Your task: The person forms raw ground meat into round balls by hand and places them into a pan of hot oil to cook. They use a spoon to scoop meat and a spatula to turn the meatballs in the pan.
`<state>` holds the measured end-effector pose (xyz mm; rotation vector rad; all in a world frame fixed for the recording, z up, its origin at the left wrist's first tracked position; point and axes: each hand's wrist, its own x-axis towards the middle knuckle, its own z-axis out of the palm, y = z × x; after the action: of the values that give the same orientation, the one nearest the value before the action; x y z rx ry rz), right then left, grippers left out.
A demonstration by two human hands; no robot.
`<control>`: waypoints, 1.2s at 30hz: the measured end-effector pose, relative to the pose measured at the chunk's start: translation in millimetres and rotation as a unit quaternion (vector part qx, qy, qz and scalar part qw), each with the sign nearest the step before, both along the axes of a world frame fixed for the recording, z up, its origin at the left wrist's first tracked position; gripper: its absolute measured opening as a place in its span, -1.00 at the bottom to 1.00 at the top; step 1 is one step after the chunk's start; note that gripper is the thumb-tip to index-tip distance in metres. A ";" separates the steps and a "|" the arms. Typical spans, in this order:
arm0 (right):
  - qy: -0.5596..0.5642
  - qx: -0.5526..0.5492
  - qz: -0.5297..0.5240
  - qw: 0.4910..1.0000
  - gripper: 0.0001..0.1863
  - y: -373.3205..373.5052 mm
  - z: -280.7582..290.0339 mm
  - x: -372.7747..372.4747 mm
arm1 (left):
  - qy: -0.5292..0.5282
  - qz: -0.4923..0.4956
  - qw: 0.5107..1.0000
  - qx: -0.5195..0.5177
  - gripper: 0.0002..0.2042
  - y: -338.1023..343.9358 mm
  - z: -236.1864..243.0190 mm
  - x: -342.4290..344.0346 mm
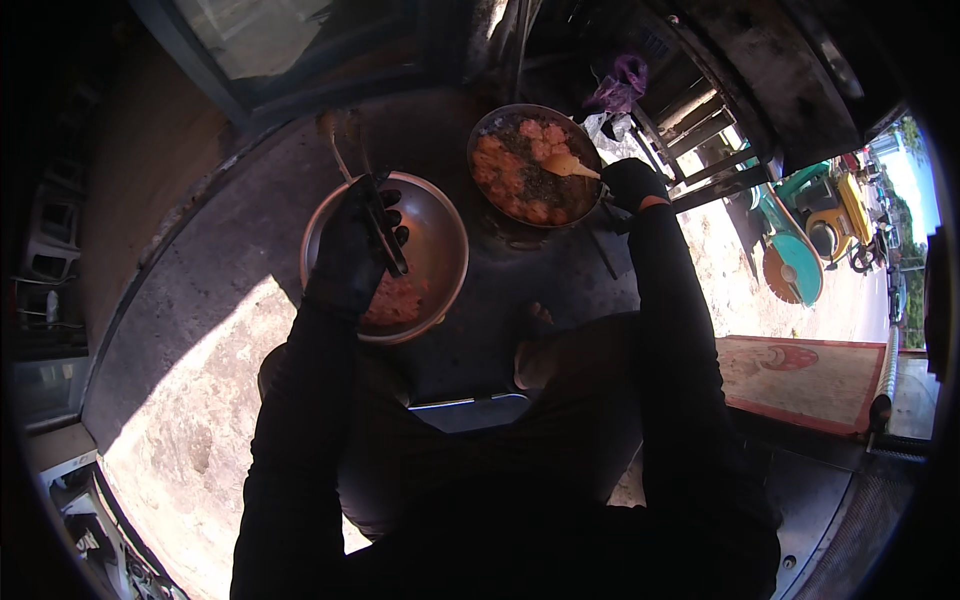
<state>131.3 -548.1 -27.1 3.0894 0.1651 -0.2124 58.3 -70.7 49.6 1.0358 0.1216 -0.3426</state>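
Observation:
My left hand (350, 235), in a black glove, is closed round a pair of metal tongs (341, 150) above a wide metal bowl (452, 240). The tongs' arms stick out past the bowl's far rim, with nothing visible between them. Pinkish, raw-looking minced food (397, 302) lies in the near part of the bowl, partly hidden by my arm. To the right, my black-gloved right hand (634, 186) grips a wooden spatula (570, 167). Its blade is inside a round frying pan (477, 130), among reddish-orange pieces (500, 170) frying in bubbling oil.
A purple plastic bag (622, 85) sits beyond the pan, next to wooden slats (700, 125). At the right stand a teal cutting machine with a round blade (793, 270) and a red-edged board (800, 380). A glass-fronted cabinet (260, 40) stands at the far left.

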 end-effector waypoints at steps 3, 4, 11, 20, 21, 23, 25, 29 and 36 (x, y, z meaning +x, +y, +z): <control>0.048 -0.015 0.067 0.997 -0.77 -23.2 -32.1 -5.6 | 0.030 0.001 0.999 -0.018 -0.61 -3.0 -3.3 -6.6; 0.065 -0.028 0.079 0.994 -0.76 -25.0 -44.5 -7.2 | 0.047 -0.002 0.998 -0.030 -0.63 -5.2 -5.7 -8.9; 0.011 0.074 -0.040 0.996 -0.68 10.6 -93.9 12.4 | 0.042 -0.005 0.999 -0.031 -0.64 -6.9 -19.9 -5.9; -0.005 0.081 -0.066 0.995 -0.65 17.1 -85.4 13.9 | 0.024 -0.023 0.998 -0.058 -0.65 -6.8 -22.2 -3.4; -0.013 0.074 -0.072 0.995 -0.65 16.7 -84.5 12.2 | 0.038 -0.014 0.998 -0.052 -0.65 -6.9 -21.6 -3.3; -0.019 0.091 -0.106 0.990 -0.64 18.3 -82.1 10.6 | 0.030 -0.012 0.998 -0.055 -0.66 -7.9 -20.7 -3.6; -0.016 0.095 -0.107 0.990 -0.63 21.0 -76.3 10.3 | 0.033 -0.007 0.998 -0.055 -0.66 -8.4 -19.7 -3.7; -0.024 0.081 -0.114 0.990 -0.61 30.7 -52.1 9.9 | 0.047 0.000 0.997 -0.059 -0.66 -8.4 -18.3 -2.8; -0.043 0.099 -0.196 0.975 -0.59 56.8 -9.3 1.0 | 0.043 -0.011 0.998 -0.049 -0.64 -10.1 -15.2 -3.7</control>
<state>132.3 -491.3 -36.4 3.2894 -0.4569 -0.0745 54.6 -80.9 34.3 0.9259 0.1697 -0.4102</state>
